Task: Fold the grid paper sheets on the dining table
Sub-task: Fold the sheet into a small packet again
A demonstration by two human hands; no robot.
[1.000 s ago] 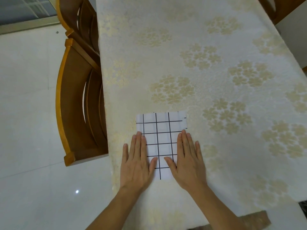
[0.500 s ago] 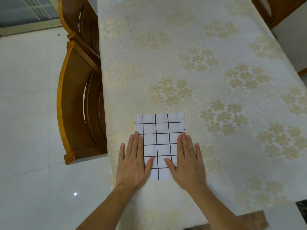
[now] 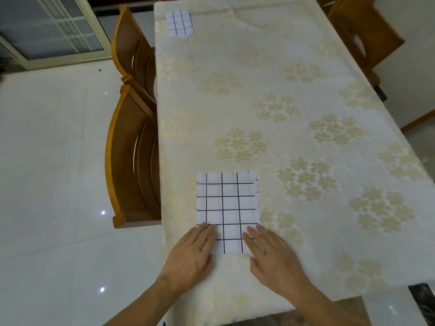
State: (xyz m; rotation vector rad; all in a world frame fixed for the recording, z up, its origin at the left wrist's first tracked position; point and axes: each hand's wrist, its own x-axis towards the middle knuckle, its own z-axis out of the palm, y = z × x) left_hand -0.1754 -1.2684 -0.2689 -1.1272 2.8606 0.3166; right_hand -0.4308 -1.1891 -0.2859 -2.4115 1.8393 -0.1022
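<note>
A folded white sheet of grid paper (image 3: 227,203) lies flat near the front left of the dining table (image 3: 270,95). My left hand (image 3: 191,255) lies with straight fingers on the sheet's near left corner. My right hand (image 3: 270,252) lies flat on its near right corner. The near edge of the sheet shows between the two hands. A second grid sheet (image 3: 179,24) lies at the far left corner of the table.
The table wears a cream cloth with pale gold flowers. Two wooden chairs (image 3: 131,158) stand tucked along the left side, and another chair (image 3: 360,31) is at the far right. Glossy white floor tiles lie to the left.
Both hands have slid back toward me along the sheet, from its middle to its near corners. The view has tilted up, bringing the far grid sheet into sight.
</note>
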